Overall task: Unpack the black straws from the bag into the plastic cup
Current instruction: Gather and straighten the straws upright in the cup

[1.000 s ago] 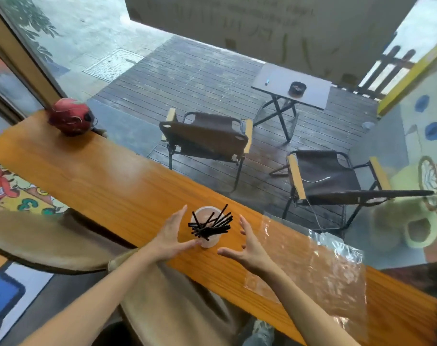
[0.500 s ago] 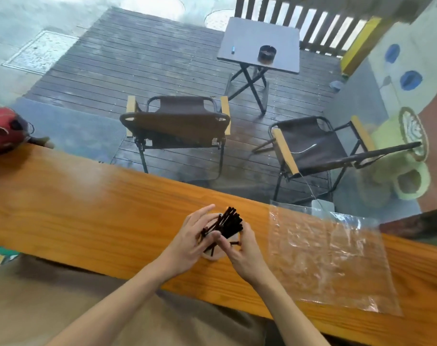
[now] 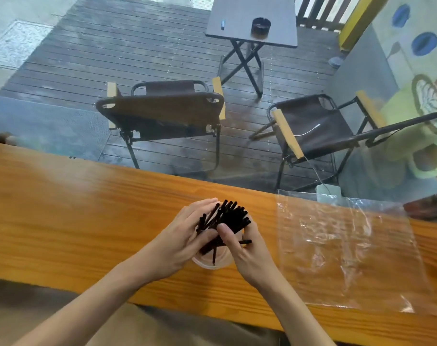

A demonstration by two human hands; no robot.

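A bundle of several black straws [image 3: 231, 216] stands in a clear plastic cup [image 3: 221, 261] on the wooden counter. My left hand [image 3: 177, 239] cups the bundle from the left, fingers curled around it. My right hand [image 3: 247, 248] presses the straws from the right, thumb on the bundle. One straw sticks out sideways to the right between my right fingers. The clear plastic bag [image 3: 347, 250] lies flat on the counter to the right of the cup, with no straws visible in it.
The orange wooden counter [image 3: 75, 211] runs along a window. Beyond the glass are two folding chairs [image 3: 162, 113] and a small table [image 3: 249, 18] with an ashtray on a wooden deck.
Both hands, open beside the cup a second ago, have closed around the spread straws and gathered them into a tighter bundle. The camera has tilted downward and shifted right.
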